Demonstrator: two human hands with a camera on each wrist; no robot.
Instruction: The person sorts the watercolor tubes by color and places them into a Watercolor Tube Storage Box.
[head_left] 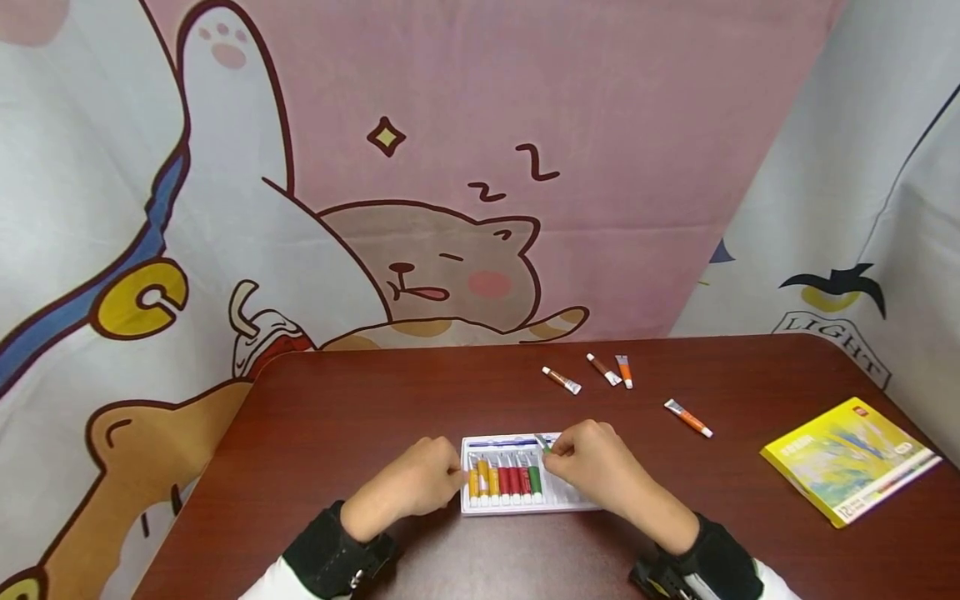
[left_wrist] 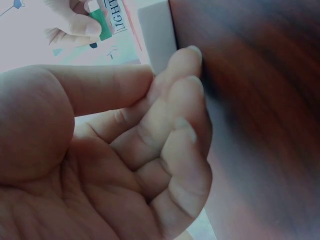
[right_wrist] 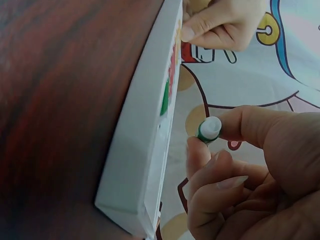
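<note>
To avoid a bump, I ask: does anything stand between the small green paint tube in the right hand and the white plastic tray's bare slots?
Nothing visible does. The right hand holds the small green paint tube above the white plastic tray; the hand hides some slots from the head view.

Room to pass lies left of the left hand (head_left: 420,481) and between the right forearm (head_left: 667,512) and the yellow box (head_left: 851,462). The right hand (head_left: 592,461) overhangs the right half of the white tray (head_left: 558,500), and four loose tubes (head_left: 561,381) obstruct the table (head_left: 375,400) beyond
</note>
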